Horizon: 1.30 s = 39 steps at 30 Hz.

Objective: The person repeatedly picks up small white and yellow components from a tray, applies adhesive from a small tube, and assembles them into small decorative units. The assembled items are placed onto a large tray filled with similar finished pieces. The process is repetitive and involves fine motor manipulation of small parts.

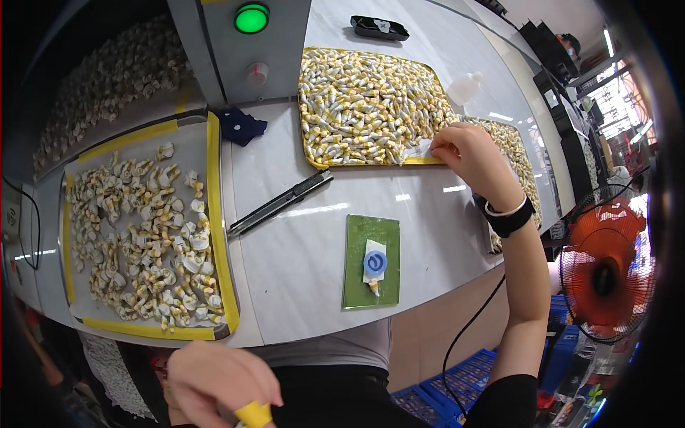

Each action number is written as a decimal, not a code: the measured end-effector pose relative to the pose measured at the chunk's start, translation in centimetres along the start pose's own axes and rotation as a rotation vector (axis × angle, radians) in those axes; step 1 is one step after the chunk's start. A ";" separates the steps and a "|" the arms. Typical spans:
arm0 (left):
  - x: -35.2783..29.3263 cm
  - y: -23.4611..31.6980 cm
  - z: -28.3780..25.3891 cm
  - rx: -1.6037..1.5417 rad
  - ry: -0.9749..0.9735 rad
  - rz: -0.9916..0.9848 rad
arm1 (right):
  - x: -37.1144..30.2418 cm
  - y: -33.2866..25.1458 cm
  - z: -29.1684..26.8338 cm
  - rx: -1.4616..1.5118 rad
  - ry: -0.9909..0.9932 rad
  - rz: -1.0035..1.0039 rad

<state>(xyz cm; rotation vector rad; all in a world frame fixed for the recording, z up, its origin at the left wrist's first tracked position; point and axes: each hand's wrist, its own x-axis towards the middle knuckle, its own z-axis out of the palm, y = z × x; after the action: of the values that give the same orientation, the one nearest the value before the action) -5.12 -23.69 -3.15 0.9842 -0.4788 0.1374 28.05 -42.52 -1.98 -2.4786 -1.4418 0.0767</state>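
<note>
My right hand (pixel 477 158) reaches to the near right corner of a yellow-edged tray (pixel 378 162). Its fingers are curled together over the corner; whatever they hold, if anything, is hidden. Small white-and-yellow pieces (pixel 371 100) fill this tray densely. My left hand (pixel 217 381) is low, in front of my body beside the left tray, with yellow tape (pixel 255 414) at its fingers, which the lower edge partly cuts off. A green mat (pixel 357 296) lies between my arms. On it, a round blue piece (pixel 375 263) sits over a white-and-yellow piece (pixel 374 287).
At left, a yellow-taped tray (pixel 227 278) holds loose white-and-yellow pieces. A black cutter knife (pixel 282 203) lies diagonally on the table, near a dark cloth (pixel 242 127). A translucent bottle (pixel 464 88) and another filled tray (pixel 524 153) are at right, with an orange fan (pixel 605 264) beyond.
</note>
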 end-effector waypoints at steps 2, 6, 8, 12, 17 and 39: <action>0.4 -1.4 1.3 -0.060 0.214 -0.018 | -0.4 0.6 -0.1 -0.042 -0.015 0.022; 0.5 -2.7 1.8 -0.199 0.222 -0.033 | -0.8 1.2 0.3 -0.047 0.001 0.000; 0.1 -3.0 2.4 -0.227 0.293 -0.043 | -0.5 0.7 0.2 -0.054 -0.015 0.004; -0.8 -3.8 2.1 -0.358 0.321 -0.058 | -0.5 0.2 0.5 -0.077 0.158 -0.047; -1.5 -3.6 1.6 -0.377 0.385 -0.111 | -2.3 -4.6 -0.2 0.344 0.237 -0.003; -1.4 -4.2 1.7 -0.455 0.458 -0.125 | -7.1 -10.4 0.7 -0.094 -0.111 -0.510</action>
<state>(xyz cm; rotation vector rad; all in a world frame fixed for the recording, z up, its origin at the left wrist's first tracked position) -5.55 -27.27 -6.19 0.5089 -0.0199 0.1288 15.53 -43.65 -0.64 -2.1212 -2.1201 0.0459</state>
